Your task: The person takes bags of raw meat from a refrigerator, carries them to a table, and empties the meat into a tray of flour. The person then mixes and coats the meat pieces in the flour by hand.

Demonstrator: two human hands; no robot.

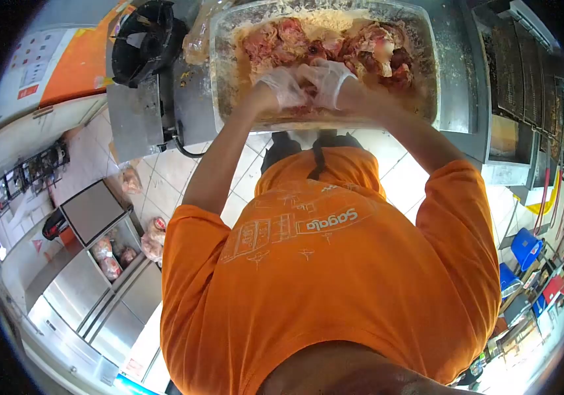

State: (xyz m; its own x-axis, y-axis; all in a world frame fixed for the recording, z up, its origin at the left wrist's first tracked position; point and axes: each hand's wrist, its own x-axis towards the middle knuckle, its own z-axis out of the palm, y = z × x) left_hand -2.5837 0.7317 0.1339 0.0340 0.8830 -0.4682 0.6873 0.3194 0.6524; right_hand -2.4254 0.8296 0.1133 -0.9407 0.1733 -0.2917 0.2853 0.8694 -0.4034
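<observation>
A large clear tub holds pieces of raw reddish meat and pale flour. Both my hands wear thin clear plastic gloves and are down in the tub, close together near its front side. My left hand is bent over the meat, its fingertips hidden among the pieces. Beside it, my right hand has its fingers curled down onto the meat. More meat pieces with pale skin or fat lie heaped to the right of my hands.
The tub rests on a metal counter. A black round container stands left of it, beside a plastic bag. Dark wire racks are at right. Bagged meat lies by an open steel drawer unit at lower left.
</observation>
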